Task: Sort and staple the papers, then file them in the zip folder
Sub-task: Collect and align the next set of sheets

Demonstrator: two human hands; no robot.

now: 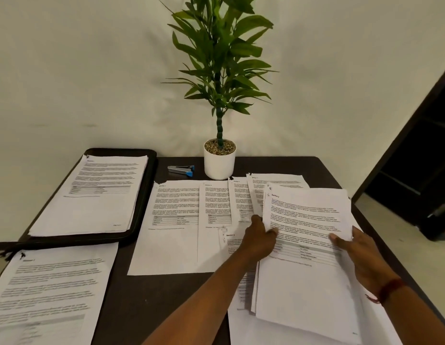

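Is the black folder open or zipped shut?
Open. The zip folder lies flat on the table, and a paper stack rests uncovered inside its black rim.

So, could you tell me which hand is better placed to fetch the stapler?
Probably the left hand: it grips the paper stack on the side nearer the stapler, while the right hand grips the far edge.
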